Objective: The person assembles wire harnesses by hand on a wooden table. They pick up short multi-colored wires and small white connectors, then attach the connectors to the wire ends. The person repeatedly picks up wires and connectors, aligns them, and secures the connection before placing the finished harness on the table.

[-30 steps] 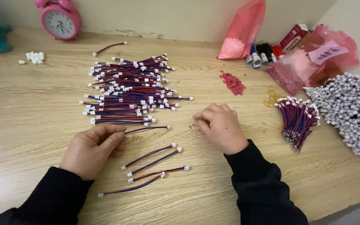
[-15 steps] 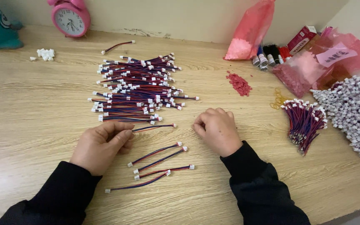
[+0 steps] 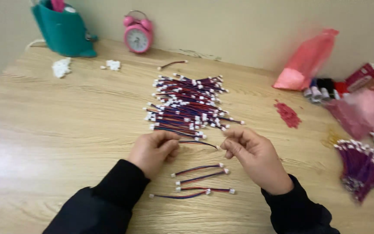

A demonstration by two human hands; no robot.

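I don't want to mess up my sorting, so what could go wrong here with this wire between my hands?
The left hand and right hand stretch one wire lead right beside the big wire pile; it could snag loose leads. The sleeves might also brush the four separated leads lying just below.

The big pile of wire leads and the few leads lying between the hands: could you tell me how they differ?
The big pile holds many leads, stacked and overlapping; the small group has about four, each lying apart. The pile lies beyond the left hand and right hand; the group lies nearer the person. Both are short red-and-blue wires with white end connectors on the wooden table.
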